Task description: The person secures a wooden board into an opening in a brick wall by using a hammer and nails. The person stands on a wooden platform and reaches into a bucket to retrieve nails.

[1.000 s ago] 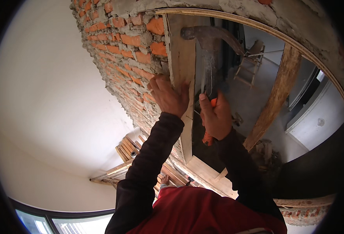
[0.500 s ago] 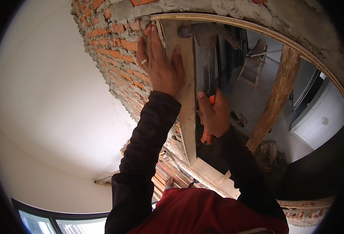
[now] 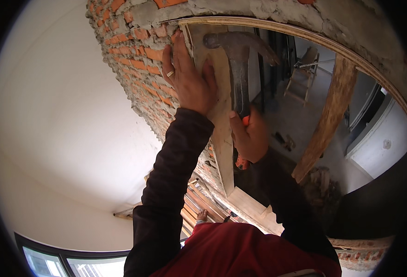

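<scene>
Hammer (image 3: 241, 85) — right hand (image 3: 251, 138) round handle (image 3: 242, 162), head (image 3: 235, 44) beyond grip.

Above the right hand (image 3: 250, 138), the claw hammer (image 3: 240, 78) is dull, scuffed metal; left of the grip, a matt wooden board (image 3: 222, 147) borders rough brickwork (image 3: 143, 67).

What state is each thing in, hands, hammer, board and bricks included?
Bricks: bare, mortar showing
Board: upright, edging the bricks
Hammer: gripped, head up, claw pointing right
Left hand: open, laid over the board's edge
Right hand: closed around the hammer
Post: rough, unpainted
Window: open or shut, can't tell
</scene>
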Motion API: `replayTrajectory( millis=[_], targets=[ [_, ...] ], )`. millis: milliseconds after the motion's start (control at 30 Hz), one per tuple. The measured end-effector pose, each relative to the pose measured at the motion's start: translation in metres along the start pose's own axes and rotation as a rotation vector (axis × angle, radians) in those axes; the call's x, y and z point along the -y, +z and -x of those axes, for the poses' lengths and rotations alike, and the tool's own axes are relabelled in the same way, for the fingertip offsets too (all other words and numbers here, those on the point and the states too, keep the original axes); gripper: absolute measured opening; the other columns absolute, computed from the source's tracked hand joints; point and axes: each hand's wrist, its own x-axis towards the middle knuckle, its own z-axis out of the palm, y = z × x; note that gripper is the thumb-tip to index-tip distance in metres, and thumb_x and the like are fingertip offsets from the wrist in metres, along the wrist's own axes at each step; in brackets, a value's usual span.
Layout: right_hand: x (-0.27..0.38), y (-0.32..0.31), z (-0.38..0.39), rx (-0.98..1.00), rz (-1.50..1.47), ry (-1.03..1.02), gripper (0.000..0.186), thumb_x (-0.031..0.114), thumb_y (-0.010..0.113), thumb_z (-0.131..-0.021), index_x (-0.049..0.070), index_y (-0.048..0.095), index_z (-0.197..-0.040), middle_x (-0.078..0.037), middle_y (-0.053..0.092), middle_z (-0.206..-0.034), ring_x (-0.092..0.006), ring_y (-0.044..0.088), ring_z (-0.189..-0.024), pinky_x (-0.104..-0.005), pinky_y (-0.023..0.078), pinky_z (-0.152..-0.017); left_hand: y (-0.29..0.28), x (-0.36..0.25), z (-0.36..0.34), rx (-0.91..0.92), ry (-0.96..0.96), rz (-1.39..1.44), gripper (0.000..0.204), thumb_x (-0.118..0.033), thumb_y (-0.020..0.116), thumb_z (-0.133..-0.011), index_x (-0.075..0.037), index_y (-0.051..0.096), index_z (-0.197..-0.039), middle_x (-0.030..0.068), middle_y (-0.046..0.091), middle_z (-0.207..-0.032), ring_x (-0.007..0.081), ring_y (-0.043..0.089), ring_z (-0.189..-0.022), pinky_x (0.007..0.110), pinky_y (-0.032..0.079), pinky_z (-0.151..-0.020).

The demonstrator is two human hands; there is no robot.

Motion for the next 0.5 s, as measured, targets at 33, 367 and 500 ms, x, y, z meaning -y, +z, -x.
replayTrajectory(
  millis=[33,367,500],
  targets=[
    [0.0026,-0.0024,-0.001,0.037,-0.046,0.04,0.029,0.022,0.063,-0.092,-0.004,0.057,-0.102,-0.006,0.05,-0.054,-0.0135,0.044,-0.045,-0.0311,0.037,-0.047,-0.001,0.0007,0.0002,0.016,-0.02,-0.016,0.077,-0.006,0.062,-0.08,0.001,0.025,-0.147,0.0194,0.038,-0.148,0.0386,0.026,-0.139,0.047,0.01,-0.114],
    [0.0072,-0.0048,-0.0018,0.092,-0.176,0.103,0.023,0.023,0.062,-0.094,0.001,0.055,-0.091,-0.003,0.048,-0.054,-0.0113,0.047,-0.047,-0.03,0.038,-0.048,-0.0009,0.0072,-0.0004,0.015,-0.006,-0.018,0.077,-0.007,0.061,-0.08,0.002,0.026,-0.147,0.0186,0.038,-0.148,0.0387,0.025,-0.138,0.047,0.01,-0.113],
    [0.0029,-0.0037,-0.0008,0.043,-0.13,0.066,0.022,0.022,0.061,-0.094,0.001,0.055,-0.091,-0.003,0.049,-0.055,-0.0109,0.048,-0.048,-0.03,0.038,-0.047,0.0026,0.0059,0.0009,0.004,-0.006,-0.008,0.076,-0.008,0.061,-0.08,0.002,0.026,-0.147,0.0188,0.038,-0.148,0.0386,0.025,-0.138,0.047,0.011,-0.113]
  ],
)
